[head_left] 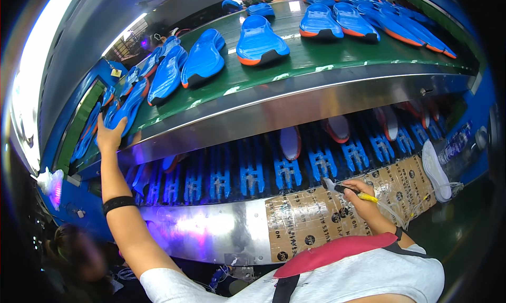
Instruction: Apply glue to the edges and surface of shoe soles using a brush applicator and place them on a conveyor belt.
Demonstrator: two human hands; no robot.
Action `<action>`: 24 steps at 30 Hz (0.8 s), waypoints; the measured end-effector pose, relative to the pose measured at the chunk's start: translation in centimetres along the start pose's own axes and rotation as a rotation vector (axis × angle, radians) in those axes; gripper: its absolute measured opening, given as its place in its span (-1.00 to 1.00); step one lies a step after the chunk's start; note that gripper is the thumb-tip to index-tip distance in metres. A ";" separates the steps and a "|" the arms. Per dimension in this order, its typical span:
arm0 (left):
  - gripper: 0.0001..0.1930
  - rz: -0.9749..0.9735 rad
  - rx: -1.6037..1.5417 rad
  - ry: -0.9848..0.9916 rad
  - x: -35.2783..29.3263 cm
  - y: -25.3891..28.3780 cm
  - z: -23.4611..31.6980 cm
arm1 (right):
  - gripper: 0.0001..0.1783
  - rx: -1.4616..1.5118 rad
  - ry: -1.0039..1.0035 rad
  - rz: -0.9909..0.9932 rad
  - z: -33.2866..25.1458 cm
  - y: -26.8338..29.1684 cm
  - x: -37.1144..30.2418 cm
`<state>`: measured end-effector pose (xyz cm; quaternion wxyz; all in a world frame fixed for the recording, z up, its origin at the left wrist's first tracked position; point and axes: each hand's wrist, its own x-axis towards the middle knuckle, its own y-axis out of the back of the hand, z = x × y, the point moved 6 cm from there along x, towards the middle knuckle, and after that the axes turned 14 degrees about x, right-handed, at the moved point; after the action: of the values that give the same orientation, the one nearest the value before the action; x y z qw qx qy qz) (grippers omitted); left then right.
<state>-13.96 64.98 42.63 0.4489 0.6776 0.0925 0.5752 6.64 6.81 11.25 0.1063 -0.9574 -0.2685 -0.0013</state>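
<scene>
Blue soles (pixel 203 58) with orange and black ends lie spaced along a curving green belt (pixel 232 76) across the upper view. At its left end, the left hand (pixel 109 135) reaches up to one blue sole (pixel 132 106), thumb and forefinger spread around its near end; whether they press it firmly, I cannot tell. Lower right, the right hand (pixel 362 196) is closed around a brush-like tool (pixel 348 189) with a pale tip and yellow end, above a worktop covered in printed cardboard (pixel 316 218). Between belt and worktop, shoes with red edges (pixel 290 144) sit over a row of blue holders (pixel 252 179). A white sole (pixel 434 170) rests at the right. For a clean pick-up, pinching the sole by its side edges seems best, lifting it clear of its close neighbours, with the tool's tip kept away from the cardboard.
</scene>
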 end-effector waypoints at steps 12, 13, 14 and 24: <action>-0.18 0.136 0.590 0.295 -0.7 1.2 0.8 | -0.71 0.037 0.055 0.025 -1.1 1.5 -1.0; -0.20 0.234 0.484 0.253 -0.3 1.8 2.0 | -0.71 0.028 0.036 0.013 -1.0 1.6 -1.0; -0.19 0.179 0.315 0.222 -0.3 2.3 5.8 | -0.71 0.022 0.013 0.045 -1.0 2.2 -1.2; 0.03 -0.761 -0.031 -0.087 -1.6 -0.3 19.9 | -0.70 0.079 -0.023 0.007 -0.5 1.6 -1.2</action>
<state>2.83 54.11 42.64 0.6441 0.6116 0.3096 0.3395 6.46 4.80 11.37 0.1409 -0.9533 -0.2662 0.0209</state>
